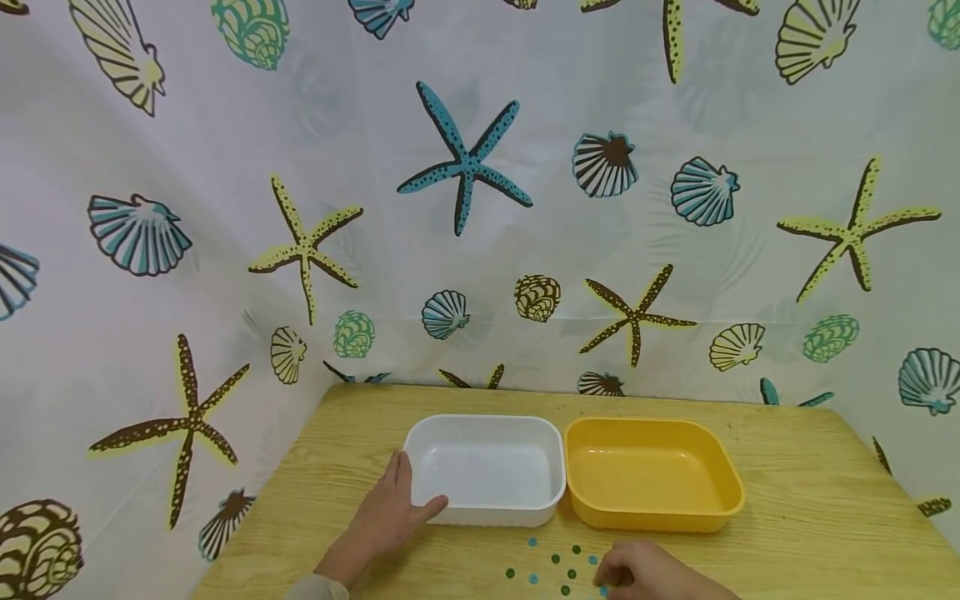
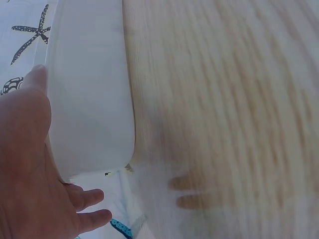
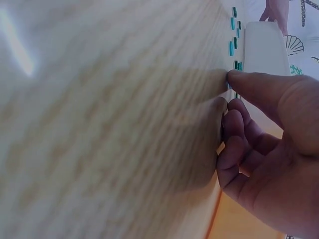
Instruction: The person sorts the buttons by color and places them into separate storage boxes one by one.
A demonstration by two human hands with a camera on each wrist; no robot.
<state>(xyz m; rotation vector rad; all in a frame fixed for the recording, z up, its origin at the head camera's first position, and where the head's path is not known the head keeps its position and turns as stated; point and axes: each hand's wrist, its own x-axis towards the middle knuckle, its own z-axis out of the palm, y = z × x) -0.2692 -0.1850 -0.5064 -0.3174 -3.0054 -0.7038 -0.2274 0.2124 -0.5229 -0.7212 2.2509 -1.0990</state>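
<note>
A white plastic tub (image 1: 487, 516) stands on the wooden table. My left hand (image 1: 393, 508) holds its near left corner, with the thumb on the front rim and fingers along the left side. In the left wrist view, the left hand (image 2: 30, 149) spans the white wall (image 2: 92, 94) of that tub. My right hand (image 1: 645, 572) is down at the tabletop beside small green and blue discs (image 1: 556, 559). In the right wrist view, the right hand (image 3: 269, 134) has bent fingers, and its thumb and forefinger stand slightly apart around a blue disc (image 3: 229, 85), partly hidden by the thumb.
A yellow tub (image 1: 652, 520) stands against the white tub's right side. Several discs lie scattered in front of both tubs. The wooden table (image 1: 810, 500) extends to the right, and a shell-and-starfish cloth (image 1: 510, 250) hangs behind and at the sides.
</note>
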